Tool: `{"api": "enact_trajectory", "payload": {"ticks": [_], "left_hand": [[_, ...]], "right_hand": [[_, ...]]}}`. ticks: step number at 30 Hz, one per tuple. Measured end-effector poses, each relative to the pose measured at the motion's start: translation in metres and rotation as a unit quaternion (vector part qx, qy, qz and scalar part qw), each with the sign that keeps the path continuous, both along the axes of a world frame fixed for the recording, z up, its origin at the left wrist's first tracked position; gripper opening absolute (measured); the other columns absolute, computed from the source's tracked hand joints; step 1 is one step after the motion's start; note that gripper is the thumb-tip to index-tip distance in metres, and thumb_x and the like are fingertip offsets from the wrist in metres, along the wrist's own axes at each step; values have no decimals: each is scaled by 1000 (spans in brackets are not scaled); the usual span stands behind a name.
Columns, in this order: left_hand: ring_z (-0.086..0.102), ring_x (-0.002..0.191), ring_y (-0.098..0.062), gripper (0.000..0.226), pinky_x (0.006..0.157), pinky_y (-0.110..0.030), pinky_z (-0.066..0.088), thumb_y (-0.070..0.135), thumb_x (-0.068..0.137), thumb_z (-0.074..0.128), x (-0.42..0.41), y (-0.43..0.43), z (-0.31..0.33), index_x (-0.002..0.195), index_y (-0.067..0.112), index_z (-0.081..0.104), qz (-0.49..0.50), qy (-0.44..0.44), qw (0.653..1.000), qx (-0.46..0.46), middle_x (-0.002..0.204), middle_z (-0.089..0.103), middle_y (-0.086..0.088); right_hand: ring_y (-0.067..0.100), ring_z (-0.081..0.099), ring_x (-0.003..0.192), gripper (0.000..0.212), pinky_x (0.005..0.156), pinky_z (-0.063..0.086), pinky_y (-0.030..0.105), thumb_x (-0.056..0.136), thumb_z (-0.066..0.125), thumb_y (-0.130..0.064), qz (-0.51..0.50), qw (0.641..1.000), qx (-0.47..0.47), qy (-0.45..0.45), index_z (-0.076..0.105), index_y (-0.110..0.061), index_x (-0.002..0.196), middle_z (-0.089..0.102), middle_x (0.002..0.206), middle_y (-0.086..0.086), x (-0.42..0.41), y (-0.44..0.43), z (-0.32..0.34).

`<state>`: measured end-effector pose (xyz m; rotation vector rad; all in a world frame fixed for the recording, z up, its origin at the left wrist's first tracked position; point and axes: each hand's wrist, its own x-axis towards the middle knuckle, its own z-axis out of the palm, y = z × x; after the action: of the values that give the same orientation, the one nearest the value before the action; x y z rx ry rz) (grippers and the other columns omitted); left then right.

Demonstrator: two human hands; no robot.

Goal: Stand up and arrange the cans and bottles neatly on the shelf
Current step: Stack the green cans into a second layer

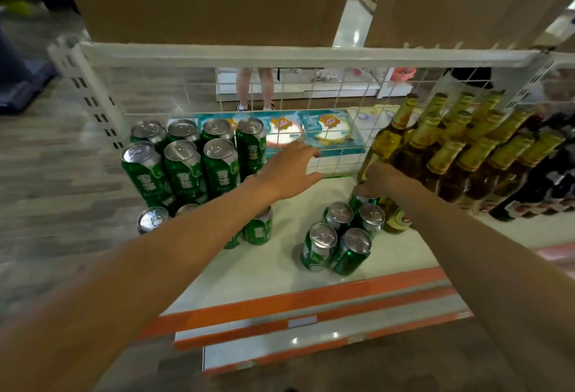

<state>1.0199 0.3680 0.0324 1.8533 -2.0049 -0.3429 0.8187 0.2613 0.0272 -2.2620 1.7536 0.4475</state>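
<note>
We are recording a block of cans [183, 164] standing at the far left of the shelf [280, 267], against the wire grid [342, 96] along its far edge. Two cans [258, 230] are standing nearer, partly under the left forearm. A cluster of cans [342, 236] is standing right of centre, nearer than the bottles [460, 155], which are standing in rows at the far right. The end bottle [389, 139] is standing left of those rows, just behind the cluster, with the right hand [378, 180] gripping it. The left hand [292, 170] is hanging over the bare middle. Flat packages [329, 133] are lying behind the grid. Lower shelves [311, 342] are projecting nearer, beneath.
</note>
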Motion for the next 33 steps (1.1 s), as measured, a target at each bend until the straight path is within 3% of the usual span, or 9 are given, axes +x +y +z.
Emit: {"api": "enact_trajectory", "payload": {"ticks": [5, 8, 13, 17, 20, 22, 25, 27, 33], "left_hand": [[45, 132, -27, 57, 104, -40, 42, 39, 93, 64, -16, -24, -17, 142, 16, 47, 3, -7, 997, 75, 146, 46, -8], [48, 130, -26, 57, 103, -41, 44, 36, 92, 65, -16, -29, -20, 142, 15, 47, 2, -5, 996, 87, 145, 47, -8], [56, 121, -23, 55, 101, -36, 47, 28, 90, 71, -12, -32, -9, 139, 11, 53, -8, 46, 997, 69, 135, 58, -9], [58, 119, -22, 63, 98, -32, 47, 26, 86, 76, -3, -28, 12, 141, 9, 51, 6, 91, 994, 62, 133, 60, -9], [57, 119, -23, 73, 100, -35, 47, 29, 82, 80, 13, -23, 27, 144, 13, 46, 9, 100, 993, 69, 134, 58, -8], [57, 118, -21, 78, 100, -34, 47, 28, 79, 81, 28, -17, 39, 146, 15, 44, -1, 113, 991, 73, 135, 56, -5], [53, 116, -13, 77, 100, -28, 42, 31, 77, 83, 51, -5, 57, 143, 20, 45, -2, 112, 991, 78, 130, 55, 8], [56, 117, -15, 75, 104, -33, 44, 33, 74, 85, 66, 3, 63, 138, 22, 48, -3, 122, 989, 84, 132, 59, 6], [59, 108, -16, 71, 96, -31, 47, 36, 71, 86, 91, 22, 63, 132, 21, 53, 17, 108, 991, 75, 122, 63, 4]], "right_hand": [[29, 61, 91, 31, 70, 48, 32, 84, 63, -34, -2, 997, -35, -65, 57, -9, 101, 62, 101, 9, -16, -5, -22], [27, 62, 85, 31, 65, 49, 33, 84, 65, -35, 3, 997, -21, -75, 61, -5, 93, 64, 94, 9, -20, -7, -20], [24, 63, 89, 31, 74, 56, 36, 86, 68, -34, 42, 995, -30, -89, 68, -8, 103, 67, 101, 9, -6, -10, 11], [23, 57, 96, 38, 72, 46, 30, 83, 73, -37, 104, 987, -46, -117, 69, -12, 111, 63, 110, 8, 24, -3, 62], [25, 56, 107, 49, 88, 47, 34, 81, 76, -35, 145, 976, -38, -157, 62, -18, 125, 61, 121, 5, 49, 7, 97], [21, 59, 103, 56, 87, 47, 33, 80, 77, -28, 166, 968, -1, -189, 56, -25, 131, 63, 120, 1, 65, 14, 113], [16, 60, 101, 60, 91, 48, 36, 75, 81, -20, 202, 953, 43, -224, 56, -33, 127, 61, 115, -8, 86, 25, 132], [15, 60, 102, 60, 95, 47, 37, 73, 83, -16, 228, 944, 52, -232, 56, -35, 124, 60, 115, -11, 101, 32, 138], [17, 62, 106, 65, 95, 52, 39, 72, 84, -10, 255, 934, 66, -242, 53, -30, 125, 59, 121, -8, 132, 44, 133]]}}
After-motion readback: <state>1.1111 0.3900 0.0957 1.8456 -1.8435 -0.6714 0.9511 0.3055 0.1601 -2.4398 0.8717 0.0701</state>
